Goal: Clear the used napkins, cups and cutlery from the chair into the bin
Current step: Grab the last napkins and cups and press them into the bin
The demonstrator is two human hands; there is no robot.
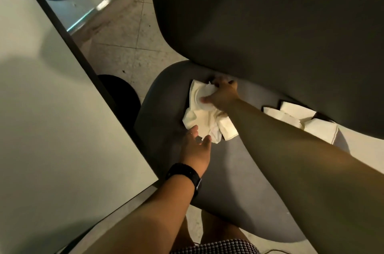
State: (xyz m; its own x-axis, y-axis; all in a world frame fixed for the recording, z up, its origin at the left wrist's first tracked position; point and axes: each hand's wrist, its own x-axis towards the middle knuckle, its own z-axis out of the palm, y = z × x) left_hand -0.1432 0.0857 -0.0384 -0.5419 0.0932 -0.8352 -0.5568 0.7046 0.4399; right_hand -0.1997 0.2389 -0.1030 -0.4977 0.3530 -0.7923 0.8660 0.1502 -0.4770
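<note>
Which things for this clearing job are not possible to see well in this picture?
- Bin: not in the head view at all.
- Cups and cutlery: none visible; the right hand and the napkin pile may cover some.
- Second napkins: partly under the dark chair back.
- Left hand: open beside the pile; contact unclear.
- Right hand's grip: fingertips hidden.

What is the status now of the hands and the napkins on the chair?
Right hand gripping the crumpled napkins on the chair seat. Left hand open at their near edge. More napkins under the backrest. No bin visible.
</note>
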